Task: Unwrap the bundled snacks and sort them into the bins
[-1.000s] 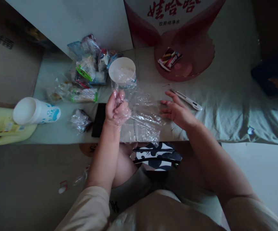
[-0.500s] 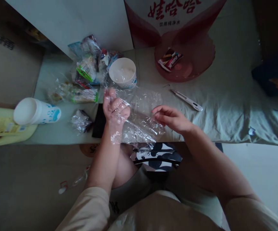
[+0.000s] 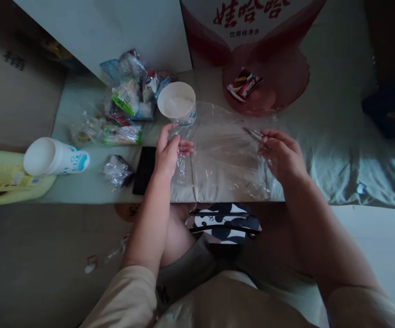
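A thin clear plastic bag or film (image 3: 228,155) lies spread over the cloth between my hands. My left hand (image 3: 172,150) is over its left part, fingers apart, just below a white paper cup (image 3: 177,104). At the right side, my right hand (image 3: 281,152) has its fingers pinched together on the film's edge. A utility knife (image 3: 254,133) lies by my right fingertips; most of it is hidden by the film and the hand.
Wrapped snacks (image 3: 127,95) are heaped at the back left, near a black flat object (image 3: 144,171). A red bowl (image 3: 269,102) holds a snack packet (image 3: 244,85). White cups (image 3: 56,157) lie beside a yellow jug (image 3: 9,177) at the far left.
The crumpled film has been spread out to the right. My right hand has moved right and up, over the knife. My left hand has shifted slightly right and opened.
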Demonstrator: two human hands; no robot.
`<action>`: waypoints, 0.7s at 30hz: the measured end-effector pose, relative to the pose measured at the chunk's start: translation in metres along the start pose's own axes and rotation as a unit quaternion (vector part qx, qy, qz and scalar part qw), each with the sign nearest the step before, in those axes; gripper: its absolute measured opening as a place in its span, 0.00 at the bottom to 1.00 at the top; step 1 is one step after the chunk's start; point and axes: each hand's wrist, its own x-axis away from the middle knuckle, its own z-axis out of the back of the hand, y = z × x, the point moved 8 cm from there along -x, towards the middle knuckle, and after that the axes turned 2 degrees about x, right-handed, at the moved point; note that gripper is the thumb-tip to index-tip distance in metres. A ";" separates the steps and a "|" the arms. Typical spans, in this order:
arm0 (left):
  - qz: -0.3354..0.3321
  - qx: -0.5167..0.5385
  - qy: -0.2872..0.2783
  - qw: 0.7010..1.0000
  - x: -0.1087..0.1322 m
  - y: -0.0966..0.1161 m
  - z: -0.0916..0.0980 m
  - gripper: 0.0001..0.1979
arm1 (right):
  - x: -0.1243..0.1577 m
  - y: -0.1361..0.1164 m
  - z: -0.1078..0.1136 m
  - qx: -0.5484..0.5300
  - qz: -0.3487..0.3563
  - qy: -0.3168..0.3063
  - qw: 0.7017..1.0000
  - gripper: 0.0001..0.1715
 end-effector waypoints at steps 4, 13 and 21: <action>-0.056 0.012 0.017 0.998 0.000 0.012 0.006 0.16 | 0.001 -0.002 0.004 0.121 0.043 -0.033 0.991 0.26; -0.175 -0.175 -0.026 0.969 -0.003 0.019 0.014 0.18 | 0.006 -0.020 0.008 0.324 0.196 0.036 0.925 0.08; -0.213 -0.192 -0.047 0.957 -0.001 0.027 0.016 0.09 | 0.021 -0.045 0.016 0.375 0.269 0.126 0.878 0.15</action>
